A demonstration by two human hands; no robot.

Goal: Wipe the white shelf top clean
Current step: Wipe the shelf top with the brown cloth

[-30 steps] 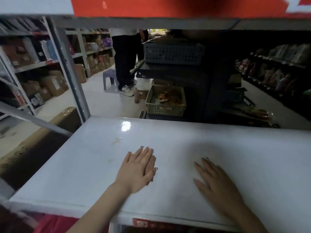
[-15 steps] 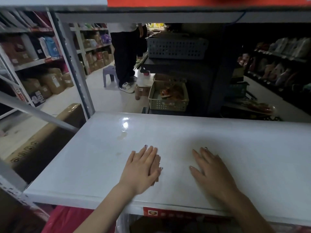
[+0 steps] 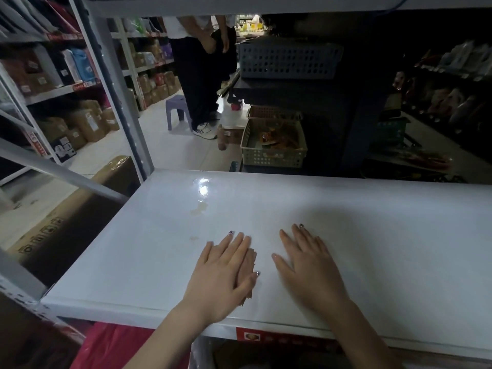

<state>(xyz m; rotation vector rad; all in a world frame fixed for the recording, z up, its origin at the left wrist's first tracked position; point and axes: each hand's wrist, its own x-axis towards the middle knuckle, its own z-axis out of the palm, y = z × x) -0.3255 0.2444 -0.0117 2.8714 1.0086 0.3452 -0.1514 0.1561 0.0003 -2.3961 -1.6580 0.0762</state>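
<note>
The white shelf top fills the lower half of the view. My left hand lies flat near the front edge, its straight fingers pressing a small brownish wipe against the surface; only the wipe's right edge shows. Just to the right, my right hand rests flat on the bare shelf with fingers spread and holds nothing. A faint yellowish stain sits beyond my left hand below a light glare, and a smaller spot lies closer.
A grey upright post stands at the shelf's back left corner. A cardboard box lies left of and below the shelf. Behind are a beige basket, a purple stool and a standing person. Another shelf hangs overhead.
My right hand has slid left, closer to my left hand. My left hand still presses the wipe in much the same spot.
</note>
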